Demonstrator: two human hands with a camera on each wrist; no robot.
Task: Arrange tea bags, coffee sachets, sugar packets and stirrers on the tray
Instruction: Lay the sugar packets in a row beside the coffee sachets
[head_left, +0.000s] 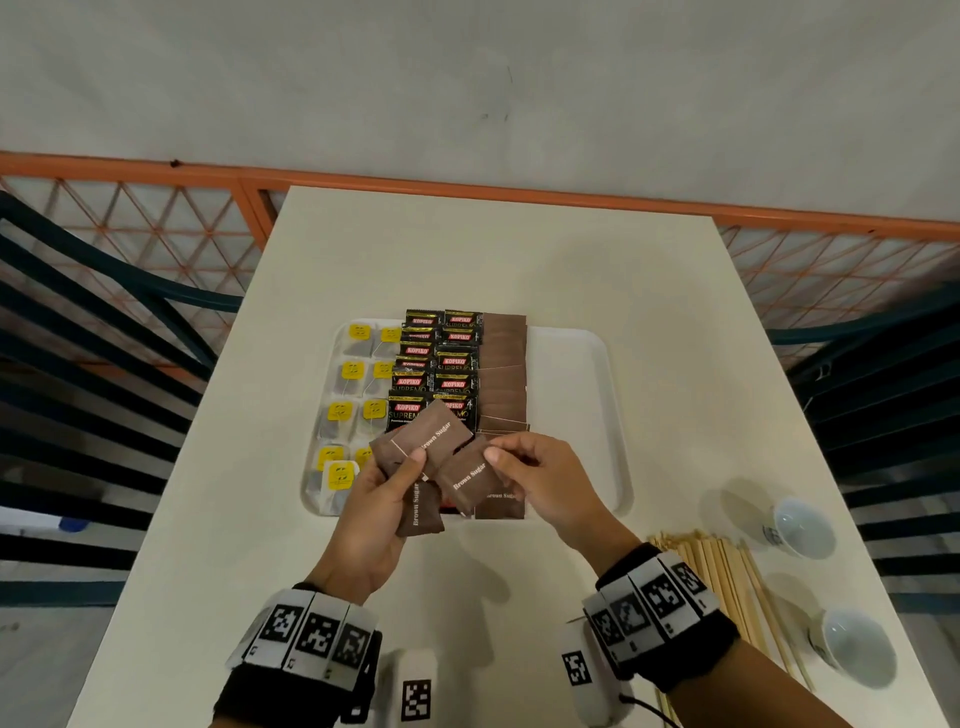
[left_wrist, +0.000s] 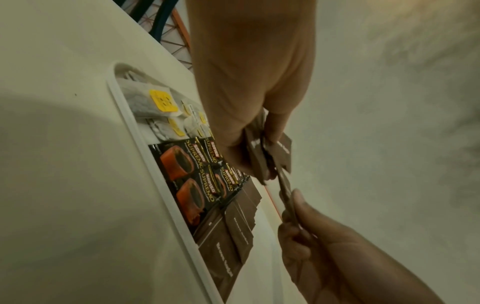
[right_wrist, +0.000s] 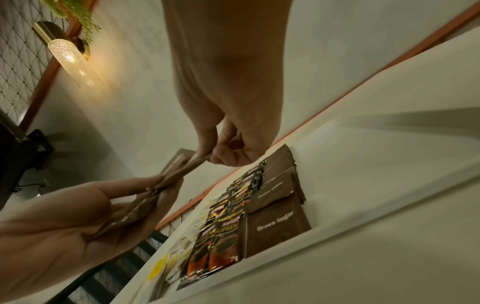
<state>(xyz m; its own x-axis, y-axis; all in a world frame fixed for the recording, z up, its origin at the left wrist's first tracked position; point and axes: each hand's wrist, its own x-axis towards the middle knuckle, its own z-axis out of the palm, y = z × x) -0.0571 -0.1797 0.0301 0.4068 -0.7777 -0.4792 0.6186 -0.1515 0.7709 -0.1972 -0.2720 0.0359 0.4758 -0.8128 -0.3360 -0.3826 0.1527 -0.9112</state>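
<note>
both hands (head_left: 457, 483) pinch sugar packets (head_left: 470, 478) | stirrers (head_left: 727, 582), cups (head_left: 802, 525) right of tray (head_left: 582, 364)

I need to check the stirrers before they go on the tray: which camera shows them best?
The head view: the wooden stirrers lie loose on the table, right of the tray, behind the right hand's wrist, beside two cups. Neither wrist view shows them; both show only hands, sugar packets and the tray's contents.
</note>
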